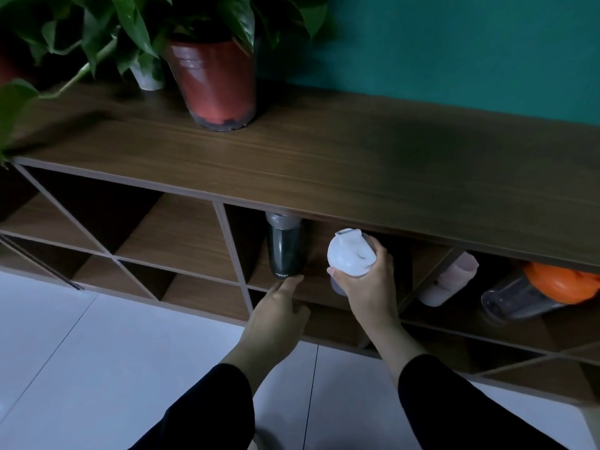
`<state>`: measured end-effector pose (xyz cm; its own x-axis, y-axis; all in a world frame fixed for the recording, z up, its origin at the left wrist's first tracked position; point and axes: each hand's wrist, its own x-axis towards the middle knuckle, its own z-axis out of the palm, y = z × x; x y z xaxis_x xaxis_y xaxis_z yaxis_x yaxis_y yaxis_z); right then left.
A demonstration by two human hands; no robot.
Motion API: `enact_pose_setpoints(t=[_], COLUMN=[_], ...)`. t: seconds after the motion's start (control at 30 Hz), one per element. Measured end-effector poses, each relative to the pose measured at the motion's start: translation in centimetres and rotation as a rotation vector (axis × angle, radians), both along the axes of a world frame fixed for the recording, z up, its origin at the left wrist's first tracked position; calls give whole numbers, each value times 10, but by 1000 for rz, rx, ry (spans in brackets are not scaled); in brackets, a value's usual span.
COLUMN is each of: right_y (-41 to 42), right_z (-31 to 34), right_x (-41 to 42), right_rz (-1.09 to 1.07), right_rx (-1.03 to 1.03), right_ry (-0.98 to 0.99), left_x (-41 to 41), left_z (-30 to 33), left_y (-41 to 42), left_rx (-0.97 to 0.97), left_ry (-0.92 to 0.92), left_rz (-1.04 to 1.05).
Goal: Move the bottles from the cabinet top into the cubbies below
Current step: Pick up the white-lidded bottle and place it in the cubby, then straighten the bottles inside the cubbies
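Your right hand has its grip wrapped around a white-lidded bottle, held at the mouth of the cubby directly under the cabinet top. The bottle is not yet set down; its base is hidden behind your fingers, so whether it touches the cubby floor cannot be told.

Your left hand reaches toward the same cubby, its fingertips at the base of a dark green bottle standing upright inside, near the left divider. The grip there is loosely spread, not closed round the bottle; whether the fingertips touch it cannot be confirmed.

Findings on progress:
- Cabinet top: no bottles visible on it in this view. Only a red plant pot and a small pale pot behind it stand there. The far right end runs out of frame.
- Cubbies to the right: a pale pink bottle lies tilted in a diagonal compartment; further right, an orange-lidded clear bottle lies on its side.
- Cubbies to the left: appear unoccupied.

Judgement: the task looks near its end. Three bottles are stowed, and the white-lidded one in your right hand remains to be released.
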<state>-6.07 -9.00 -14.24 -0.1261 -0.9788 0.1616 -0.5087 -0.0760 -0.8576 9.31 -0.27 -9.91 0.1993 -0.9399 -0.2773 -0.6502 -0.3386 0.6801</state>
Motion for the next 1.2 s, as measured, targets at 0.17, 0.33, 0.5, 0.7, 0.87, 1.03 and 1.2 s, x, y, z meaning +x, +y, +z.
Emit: enact_pose_setpoints(t=[0.17,0.33,0.5,0.7,0.87,1.03,1.2], right_y=[-14,-20,-13,31,56,41,21], right_z=[-9,-14,-17,-18,-16,-3,-15], right_x=[-2,-5,-10,-14,9,50,73], right_rz=[-37,-32,10,-70,134,357,451], right_rx=[9,31,84,413,386,366,403], right_ry=[-23,-15,-88,-136,11,-91,-139], left_x=[0,0,2,11,24,40,49], left_z=[-4,-8,-9,-13,-12,-17,-27], left_y=[-5,-6,-9,-20,-30,-38,-55], left_rx=[-35,-41,-58,-81,-87,-116,-92], left_ry=[-3,-2,-25,86,328,475,550], left_rz=[21,21,28,147,362,450,360])
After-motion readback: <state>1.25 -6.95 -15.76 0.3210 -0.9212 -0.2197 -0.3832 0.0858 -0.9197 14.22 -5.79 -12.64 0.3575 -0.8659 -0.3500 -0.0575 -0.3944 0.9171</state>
